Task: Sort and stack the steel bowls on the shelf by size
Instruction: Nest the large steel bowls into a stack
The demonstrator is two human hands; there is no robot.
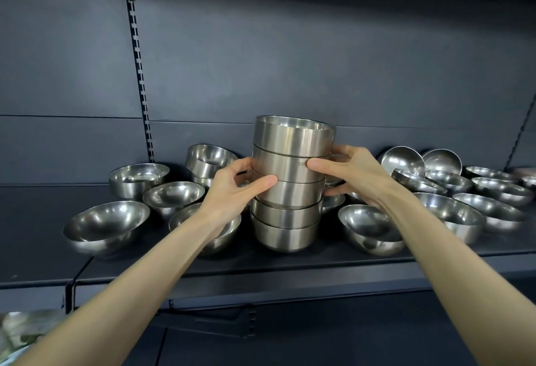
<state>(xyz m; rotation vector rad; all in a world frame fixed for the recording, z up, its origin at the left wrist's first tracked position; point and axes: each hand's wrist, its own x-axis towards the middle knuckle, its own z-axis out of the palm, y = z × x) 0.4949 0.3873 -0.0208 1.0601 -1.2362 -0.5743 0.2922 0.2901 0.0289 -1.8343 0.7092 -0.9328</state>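
A tall stack of steel bowls stands on the dark shelf, near its front edge in the middle. It holds several straight-sided bowls nested one in another, and the upper ones lean slightly left. My left hand grips the stack's left side at mid height, thumb across the front. My right hand grips the right side a little higher, thumb on the front wall. Loose steel bowls lie around the stack on both sides.
Left of the stack lie a wide round bowl, a smaller one, a deep one and a short stack. On the right are a tilted bowl and several shallow bowls. The shelf's back panel is close behind.
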